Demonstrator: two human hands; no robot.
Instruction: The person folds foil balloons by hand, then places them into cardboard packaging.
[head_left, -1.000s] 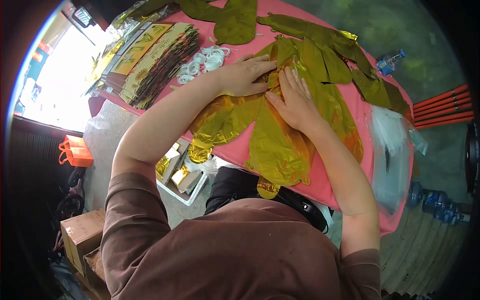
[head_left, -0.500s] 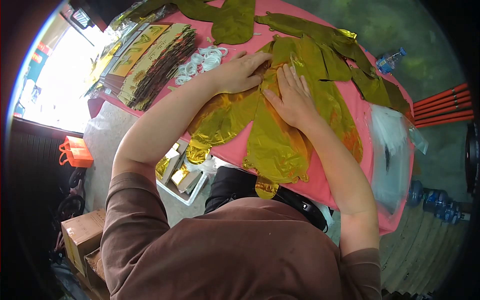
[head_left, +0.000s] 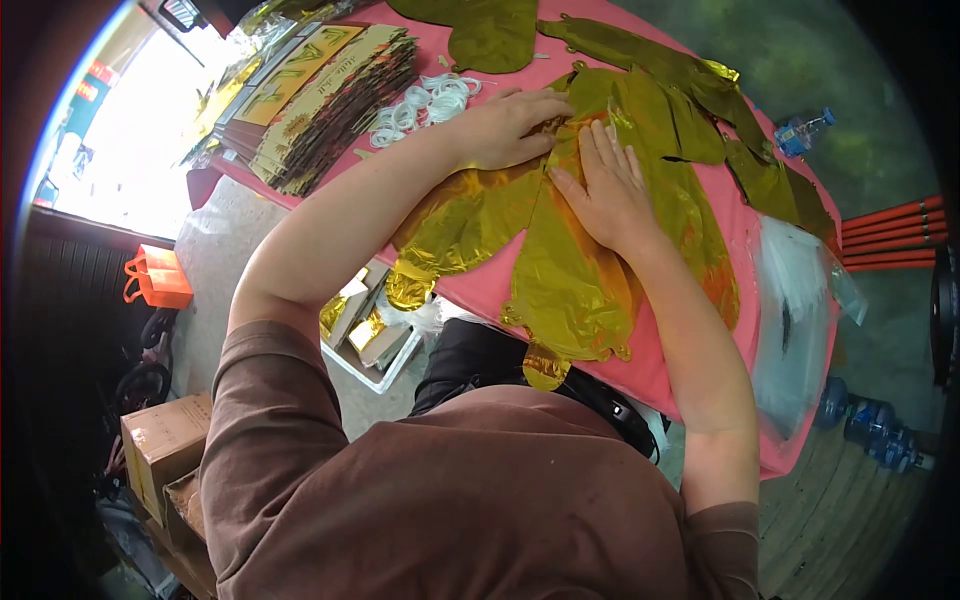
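Note:
Flat, uninflated gold foil balloons (head_left: pixel 575 280) lie spread over a pink-covered table (head_left: pixel 660 372) in front of me. My right hand (head_left: pixel 612 190) presses flat on the foil, its fingers stretched out together and the thumb apart. Beside it, my left hand (head_left: pixel 512 130) rests on the foil's upper left part. Its fingers are bent over the surface, and the thumb stands away from them; the foil right under the fingertips is hidden. Coils of white ribbon or string (head_left: pixel 425 105) lie just beyond my left wrist.
A stack of printed card packaging (head_left: pixel 335 105) stands at the table's left. More gold foil (head_left: pixel 495 35) lies along the far side. On the right edge is a clear plastic bag (head_left: pixel 785 330). A white box (head_left: pixel 385 365) with packets sits below; a bottle (head_left: pixel 805 132) is beyond the table.
The whole scene has shifted slightly right in view as my head turned a little. Both hands stay at nearly the same places on the foil.

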